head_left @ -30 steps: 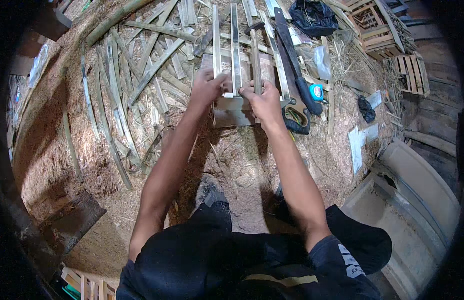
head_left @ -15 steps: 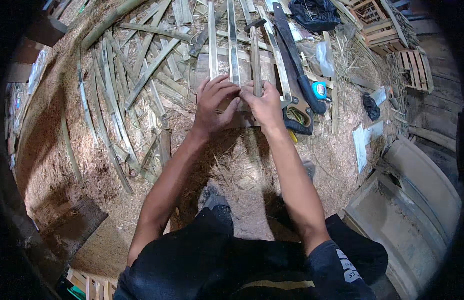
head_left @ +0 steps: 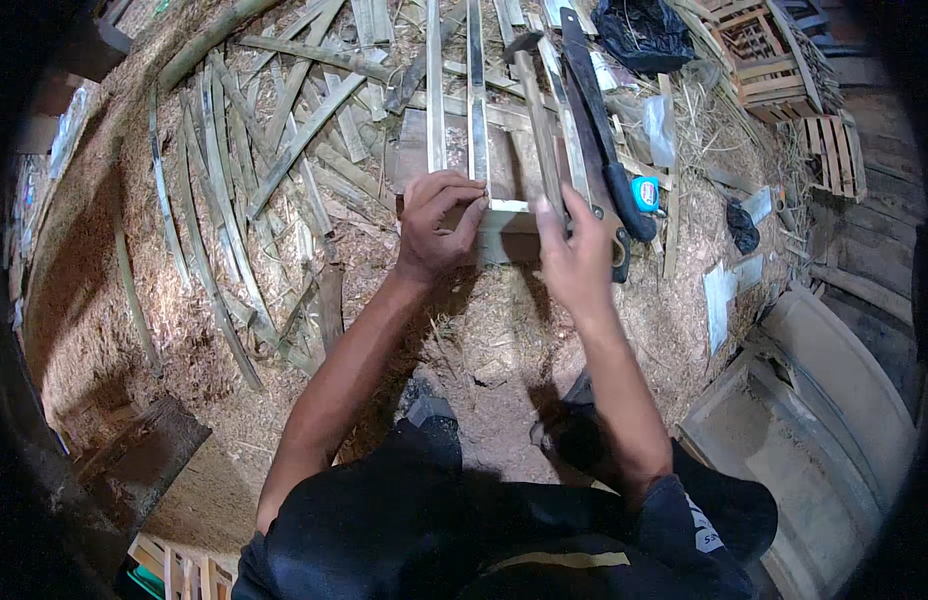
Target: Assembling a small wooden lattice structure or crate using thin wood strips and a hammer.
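My right hand (head_left: 580, 258) is wrapped round the wooden handle of a hammer (head_left: 537, 112), whose dark head points away from me. Just left of it, my left hand (head_left: 439, 228) is closed in a pinch at the near ends of two pale wooden strips (head_left: 477, 92). Whatever lies between those fingertips is too small to make out. A short crosspiece (head_left: 510, 206) runs under the strip ends, right of the left fingertips. Another pale strip (head_left: 567, 120) lies beyond the hammer. Beneath everything is a low wooden block (head_left: 412, 150).
Right of the work lie a long dark-bladed tool with a black handle (head_left: 629, 203), a partly hidden saw handle (head_left: 621, 255) and a blue tape measure (head_left: 645, 193). Split strips (head_left: 219, 185) litter the shavings at left. Wooden crates (head_left: 764, 65) and a black bag (head_left: 639, 30) stand far right.
My right hand has drawn away from the left fingertips, rightward and slightly nearer to me, bringing the hammer along. The strips and block have shifted slightly right in view.
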Available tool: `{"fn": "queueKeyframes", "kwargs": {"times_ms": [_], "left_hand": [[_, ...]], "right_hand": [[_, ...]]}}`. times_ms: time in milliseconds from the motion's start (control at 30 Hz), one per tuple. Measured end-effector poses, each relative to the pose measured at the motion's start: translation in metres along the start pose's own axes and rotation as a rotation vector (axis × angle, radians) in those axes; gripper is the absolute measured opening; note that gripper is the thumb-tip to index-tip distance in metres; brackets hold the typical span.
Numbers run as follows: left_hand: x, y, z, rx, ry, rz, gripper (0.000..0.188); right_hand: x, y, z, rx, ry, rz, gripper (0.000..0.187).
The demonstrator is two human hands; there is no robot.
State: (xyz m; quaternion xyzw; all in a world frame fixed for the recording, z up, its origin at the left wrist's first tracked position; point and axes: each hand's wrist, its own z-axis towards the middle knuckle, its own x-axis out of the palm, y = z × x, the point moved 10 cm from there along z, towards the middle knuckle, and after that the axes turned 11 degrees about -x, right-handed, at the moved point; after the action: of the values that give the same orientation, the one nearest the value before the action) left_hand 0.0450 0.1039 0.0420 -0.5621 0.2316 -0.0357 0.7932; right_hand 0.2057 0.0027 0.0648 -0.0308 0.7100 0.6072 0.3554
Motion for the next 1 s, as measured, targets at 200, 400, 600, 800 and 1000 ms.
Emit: {"fn": "queueKeyframes", "kwargs": {"times_ms": [200,400,600,800,1000], "left_hand": [[0.0,-0.009,0.001,0.022,-0.043,-0.004,0.012],[0.009,-0.017,0.005,-0.027,0.04,0.054,0.01],[0.016,-0.015,0.017,-0.228,0.261,0.094,0.013],[0.011,-0.007,0.01,-0.395,0.321,0.092,0.011],[0.002,-0.006,0.004,-0.367,0.188,0.115,0.009]], "right_hand": [[-0.025,0.077,-0.044,-0.144,0.243,-0.044,0.048],[-0.023,0.054,-0.029,-0.057,0.189,0.118,0.048],[-0.031,0.083,0.064,-0.106,-0.037,0.438,0.043],[-0.06,0.116,0.133,-0.028,-0.106,0.707,0.029],[-0.076,0.098,0.133,0.026,-0.016,0.65,0.026]]}}
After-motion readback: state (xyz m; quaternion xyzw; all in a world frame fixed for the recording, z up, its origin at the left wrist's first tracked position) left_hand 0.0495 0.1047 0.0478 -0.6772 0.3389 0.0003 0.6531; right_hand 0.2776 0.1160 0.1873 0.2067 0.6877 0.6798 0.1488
